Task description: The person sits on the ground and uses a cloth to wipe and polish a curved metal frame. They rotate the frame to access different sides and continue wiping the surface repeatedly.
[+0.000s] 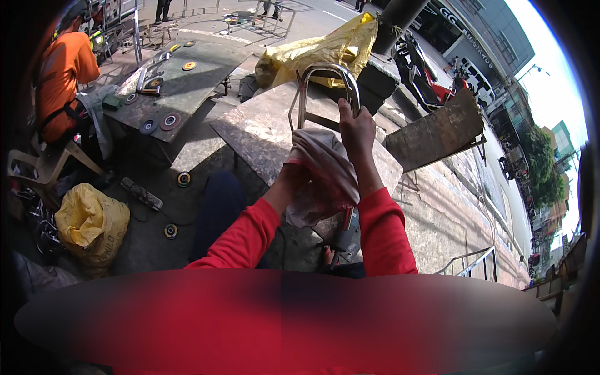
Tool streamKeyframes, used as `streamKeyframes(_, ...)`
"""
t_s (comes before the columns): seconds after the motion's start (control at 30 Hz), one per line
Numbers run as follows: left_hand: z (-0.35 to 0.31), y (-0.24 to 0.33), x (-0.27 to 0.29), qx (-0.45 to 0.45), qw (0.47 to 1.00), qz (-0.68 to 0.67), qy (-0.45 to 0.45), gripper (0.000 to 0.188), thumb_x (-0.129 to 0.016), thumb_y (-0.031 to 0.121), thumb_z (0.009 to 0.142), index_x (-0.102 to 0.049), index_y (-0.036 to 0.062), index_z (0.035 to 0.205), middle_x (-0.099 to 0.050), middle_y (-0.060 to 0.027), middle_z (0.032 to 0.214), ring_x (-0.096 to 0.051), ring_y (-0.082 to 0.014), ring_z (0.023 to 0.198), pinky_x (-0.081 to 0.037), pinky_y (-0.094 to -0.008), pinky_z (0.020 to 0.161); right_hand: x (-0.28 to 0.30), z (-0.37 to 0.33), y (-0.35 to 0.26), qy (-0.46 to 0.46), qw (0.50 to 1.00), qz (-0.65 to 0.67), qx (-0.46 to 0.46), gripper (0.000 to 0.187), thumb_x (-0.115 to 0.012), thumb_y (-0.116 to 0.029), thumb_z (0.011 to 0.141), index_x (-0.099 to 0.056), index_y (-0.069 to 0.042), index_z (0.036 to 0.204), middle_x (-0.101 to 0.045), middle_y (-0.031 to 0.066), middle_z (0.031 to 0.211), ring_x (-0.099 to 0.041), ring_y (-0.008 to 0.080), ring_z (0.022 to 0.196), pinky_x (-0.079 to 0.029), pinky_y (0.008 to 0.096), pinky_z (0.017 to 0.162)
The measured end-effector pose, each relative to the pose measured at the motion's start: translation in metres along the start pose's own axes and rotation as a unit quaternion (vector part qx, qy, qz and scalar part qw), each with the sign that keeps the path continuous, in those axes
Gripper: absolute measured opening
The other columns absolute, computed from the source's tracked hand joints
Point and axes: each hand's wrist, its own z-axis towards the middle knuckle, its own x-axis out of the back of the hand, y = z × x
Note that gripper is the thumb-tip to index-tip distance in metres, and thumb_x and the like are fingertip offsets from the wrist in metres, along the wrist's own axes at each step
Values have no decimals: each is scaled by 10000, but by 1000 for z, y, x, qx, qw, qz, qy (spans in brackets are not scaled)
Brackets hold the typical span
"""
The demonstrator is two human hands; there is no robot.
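Note:
A bent, shiny chrome tube frame [354, 82] with a rounded top and a crossbar stands tilted in front of me. My right hand [357, 128] is closed around its right-hand tube, just below the curve. A dirty white and reddish cloth [326, 181] wraps the lower part of the frame. My left hand [294, 178] grips this cloth from the left, its fingers mostly hidden in the folds. Below the cloth, a short length of the tube shows. Behind the frame lies a worn, pale tabletop [250, 128].
A second table [209, 69] at left carries grinding discs [170, 121] and tools. A person in orange [65, 69] works beside it. A yellow sack [94, 222] stands at lower left, near an angle grinder [142, 194]. Another yellow sack [319, 50] lies beyond; a bent metal sheet [437, 132] is at right.

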Motion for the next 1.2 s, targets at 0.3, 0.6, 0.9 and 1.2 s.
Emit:
streamKeyframes(0.3, -6, 49, 95, -159, 956, 203, 141, 456, -608, 193, 927, -491, -40, 1301, -588, -135, 1252, -597, -227, 1110, -493, -314, 964, 11, 5, 16, 20, 998, -38, 35, 530, -635, -418, 846, -589, 109, 847, -631, 324, 833, -634, 464, 841, -484, 494, 799)
streamKeyframes(0.6, -39, 52, 62, -154, 934, 321, 14, 441, -647, 164, 893, -532, -46, 1262, -614, -127, 1220, -614, -222, 1078, -501, -303, 952, 15, 16, 34, 17, 997, -17, -78, 600, -634, -440, 776, -604, 152, 866, -647, 335, 881, -644, 455, 867, -486, 481, 830)
streamKeyframes(0.9, -124, -7, 49, 51, 901, 382, -200, 420, -669, 150, 878, -563, -41, 1236, -639, -125, 1187, -634, -221, 1044, -515, -305, 932, 19, 15, 45, 77, 993, -32, -87, 559, -609, -411, 761, -609, 145, 820, -640, 343, 859, -637, 467, 885, -477, 461, 873)
streamKeyframes(1.2, -76, -13, 49, 80, 995, 1, 60, 345, -553, 246, 986, -570, 1, 1228, -640, -118, 1142, -648, -248, 985, -555, -360, 887, 13, 5, 26, 65, 995, -4, -73, 555, -640, -405, 760, -598, 135, 882, -641, 337, 892, -636, 453, 906, -476, 459, 867)
